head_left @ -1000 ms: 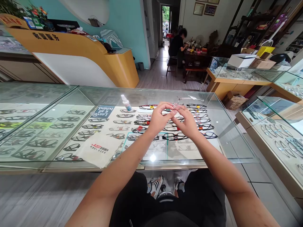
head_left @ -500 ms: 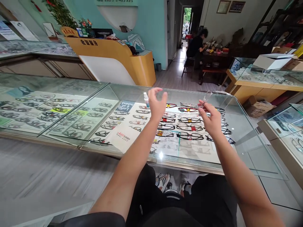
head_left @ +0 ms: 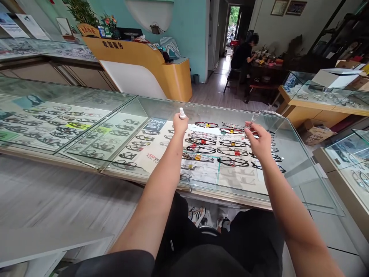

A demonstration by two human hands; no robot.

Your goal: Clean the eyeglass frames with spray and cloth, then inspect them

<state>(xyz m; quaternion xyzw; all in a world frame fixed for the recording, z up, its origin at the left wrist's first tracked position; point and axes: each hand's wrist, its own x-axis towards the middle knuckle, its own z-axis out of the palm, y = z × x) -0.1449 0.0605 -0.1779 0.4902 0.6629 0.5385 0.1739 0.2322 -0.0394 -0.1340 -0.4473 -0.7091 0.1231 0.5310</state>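
In the head view my left hand (head_left: pixel 180 124) is wrapped round a small white spray bottle (head_left: pixel 182 112), whose cap sticks out above the fingers. To the right, my right hand (head_left: pixel 259 139) pinches a thin, clear pair of glasses (head_left: pixel 255 116) at the back edge of the glass counter top. Both hands are over the showcase (head_left: pixel 161 182). Beneath the glass lie rows of spectacle frames (head_left: pixel 233 161), many with red or yellow tags. A blue printed card (head_left: pixel 155 125) lies left of my left hand.
A yellow and white reception desk (head_left: pixel 176 79) stands beyond the showcase. Someone in dark clothes (head_left: pixel 242 55) sits at a cluttered table at the back. More glass cases (head_left: pixel 328 104) with a white box (head_left: pixel 334 78) on one stand at the right.
My left hand has moved left and closed round the white bottle, which stood on the counter before. My right hand still holds the clear glasses in nearly the same spot.
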